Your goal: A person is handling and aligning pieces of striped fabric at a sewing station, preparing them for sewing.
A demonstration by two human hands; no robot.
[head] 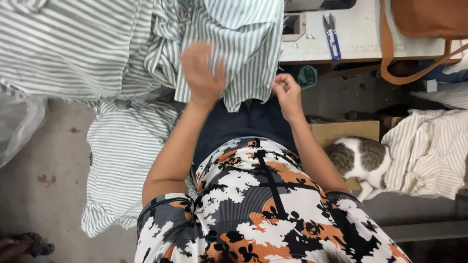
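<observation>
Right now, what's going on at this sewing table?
A seated person is handling a green-and-white striped garment that hangs off the table edge. The left hand, blurred, is raised against the cloth; the right hand pinches its lower edge. More striped pieces lie on the floor. Blue thread snips rest on the table, and a tabby-and-white cat sits by a cardboard box.

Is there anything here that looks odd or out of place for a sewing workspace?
Yes: a cat sits beside the person's right elbow, against a cardboard box. Striped shirts also lie on the bare floor to the left. The left hand is blurred over the striped fabric; the right hand pinches its edge.
</observation>
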